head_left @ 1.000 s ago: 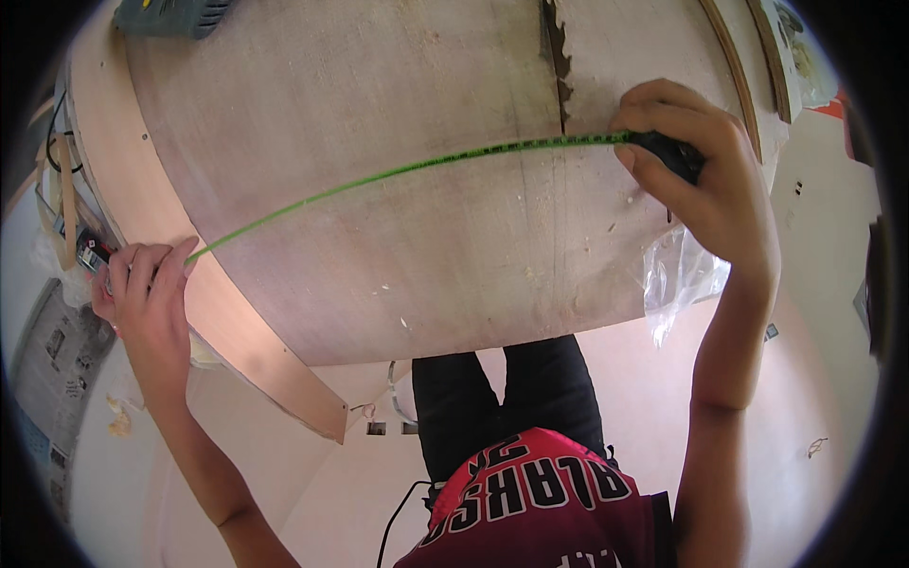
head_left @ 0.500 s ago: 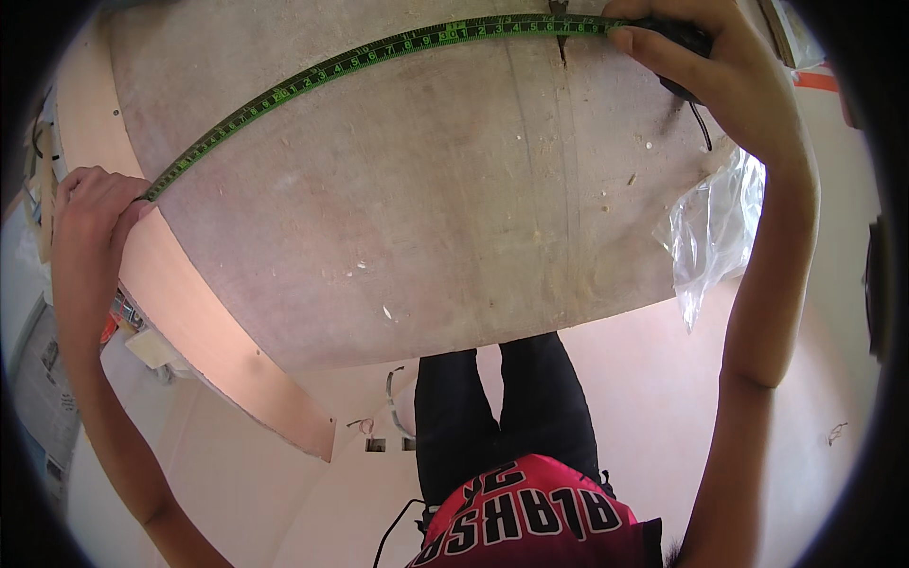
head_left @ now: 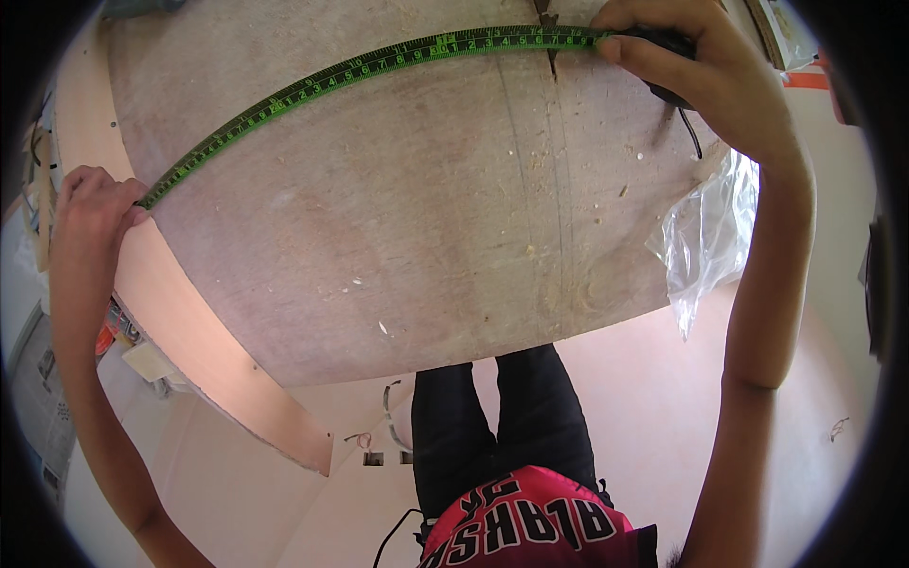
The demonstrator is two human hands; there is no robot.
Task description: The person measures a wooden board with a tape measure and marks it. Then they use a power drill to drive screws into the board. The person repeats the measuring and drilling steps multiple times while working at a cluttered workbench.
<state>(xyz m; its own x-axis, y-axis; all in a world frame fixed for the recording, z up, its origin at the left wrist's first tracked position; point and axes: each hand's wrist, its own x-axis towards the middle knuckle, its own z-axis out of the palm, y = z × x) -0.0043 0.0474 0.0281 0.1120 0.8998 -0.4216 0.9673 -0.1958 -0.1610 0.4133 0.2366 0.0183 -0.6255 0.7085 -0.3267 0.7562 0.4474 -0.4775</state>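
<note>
Both forearms (head_left: 772, 275) reach forward, spread wide; the left hand (head_left: 93, 210) pinches, the right hand (head_left: 727, 93) curls, thumb extended

I have the tape measure (head_left: 360, 66) drawn out, its green-and-black blade (head_left: 237, 120) arching through twelve o'clock from its end between nine and ten to its black case (head_left: 663, 40) between one and two.

A glossy red-pink jersey (head_left: 549, 554) bears bold black letters (head_left: 593, 517) (edged in white), worn with plain black trousers (head_left: 547, 417); a thin black cord (head_left: 394, 525) curves alongside.
</note>
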